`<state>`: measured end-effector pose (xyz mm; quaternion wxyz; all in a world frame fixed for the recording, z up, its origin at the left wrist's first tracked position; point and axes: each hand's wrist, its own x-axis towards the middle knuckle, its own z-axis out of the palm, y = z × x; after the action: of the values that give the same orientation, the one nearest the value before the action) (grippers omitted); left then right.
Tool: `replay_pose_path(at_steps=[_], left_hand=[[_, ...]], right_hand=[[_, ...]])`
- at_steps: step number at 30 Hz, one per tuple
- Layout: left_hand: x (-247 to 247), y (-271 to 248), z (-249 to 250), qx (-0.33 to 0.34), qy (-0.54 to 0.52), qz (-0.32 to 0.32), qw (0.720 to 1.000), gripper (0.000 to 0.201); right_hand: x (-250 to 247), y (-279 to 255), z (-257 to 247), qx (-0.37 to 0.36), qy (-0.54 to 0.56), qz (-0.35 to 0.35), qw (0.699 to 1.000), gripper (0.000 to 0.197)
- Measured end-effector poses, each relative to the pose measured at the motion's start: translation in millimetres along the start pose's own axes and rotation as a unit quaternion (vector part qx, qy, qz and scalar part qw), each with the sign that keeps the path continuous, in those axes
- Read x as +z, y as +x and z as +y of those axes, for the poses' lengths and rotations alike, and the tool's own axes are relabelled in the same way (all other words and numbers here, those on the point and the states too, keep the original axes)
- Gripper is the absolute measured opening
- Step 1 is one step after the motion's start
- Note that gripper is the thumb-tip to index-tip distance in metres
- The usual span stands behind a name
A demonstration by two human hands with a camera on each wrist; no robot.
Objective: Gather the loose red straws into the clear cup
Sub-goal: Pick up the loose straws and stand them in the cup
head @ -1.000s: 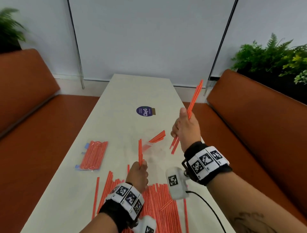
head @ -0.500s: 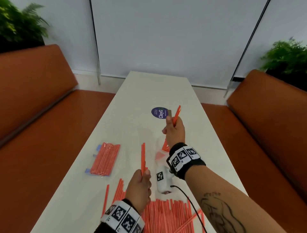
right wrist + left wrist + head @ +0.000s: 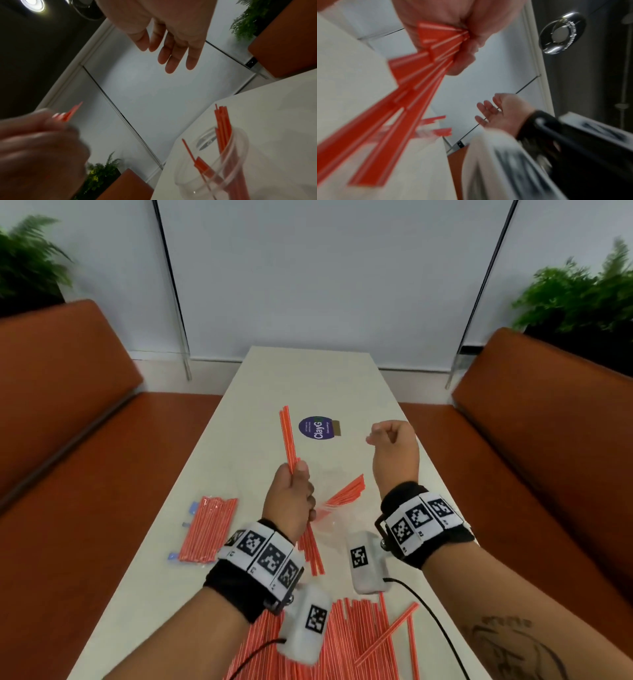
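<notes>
My left hand (image 3: 295, 491) grips a small bundle of red straws (image 3: 287, 436) upright above the white table (image 3: 342, 378); the same bundle of straws (image 3: 426, 65) shows blurred in the left wrist view. Just right of that hand stands the clear cup (image 3: 334, 520), holding several red straws (image 3: 346, 493) that lean right. The cup (image 3: 221, 165) and its straws (image 3: 223, 129) show clearly in the right wrist view. My right hand (image 3: 394, 440) hovers empty above and right of the cup, fingers (image 3: 173, 56) relaxed. A pile of loose straws (image 3: 346, 631) lies near the front edge.
A packet of red straws (image 3: 209, 529) in clear wrap lies at the table's left side. A round purple sticker (image 3: 317, 429) sits further back. Orange benches (image 3: 548, 446) flank the table on both sides, with plants (image 3: 579, 296) behind them.
My right hand let its straws go into the cup and lifted away empty. My left hand rose with its bundle and moved toward the cup.
</notes>
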<state>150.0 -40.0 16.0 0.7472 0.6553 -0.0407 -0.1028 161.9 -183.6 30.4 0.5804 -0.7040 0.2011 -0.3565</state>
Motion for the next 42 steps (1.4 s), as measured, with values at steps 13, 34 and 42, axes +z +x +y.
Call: replay_pose_path(at_steps=[13,34,42], left_hand=[[41,77,-15,0.198,0.077,0.036,0.977,0.018],[18,72,-76,0.007,0.184,-0.055,0.981,0.07],[12,53,-80,-0.014,0.353,-0.039,0.935,0.128]], right_hand=[[-62,-45,40,0.075,0.026,0.013,0.997,0.014],[-28,-48,60,0.266,-0.101,-0.264,0.922,0.066],[-26,-27,50,0.2,-0.203,-0.323,0.902,0.03]])
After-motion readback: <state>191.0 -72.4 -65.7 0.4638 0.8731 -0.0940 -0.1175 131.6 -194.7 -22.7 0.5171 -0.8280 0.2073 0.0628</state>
